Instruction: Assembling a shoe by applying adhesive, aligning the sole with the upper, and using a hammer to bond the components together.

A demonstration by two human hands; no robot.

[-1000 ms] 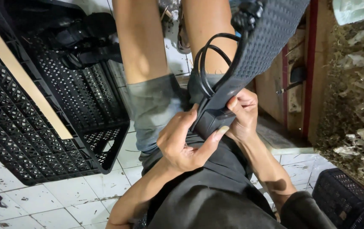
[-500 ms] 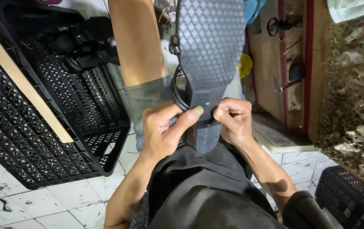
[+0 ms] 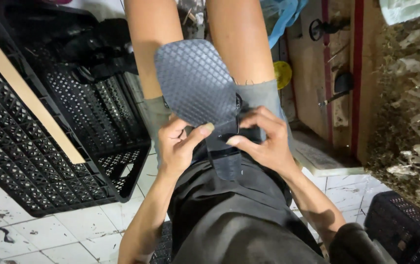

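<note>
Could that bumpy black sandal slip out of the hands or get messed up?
Maybe. The left hand and right hand pinch only the heel end of the black sandal sole, so it could slip onto the dirty tiled floor. The black plastic crate sits close to the left elbow and might get bumped.

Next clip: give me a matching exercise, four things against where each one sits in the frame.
Things:
1. black crate
2. sandal sole
3. yellow disc
4. wooden strip

Places:
A. on the floor beside the knee, at the foot of the wooden wall
B. slanting across the big crate
C. on the white tiles, frame-left
D. pinched between left hand and right hand, over the lap

Pairs: 1-C, 2-D, 3-A, 4-B
</note>
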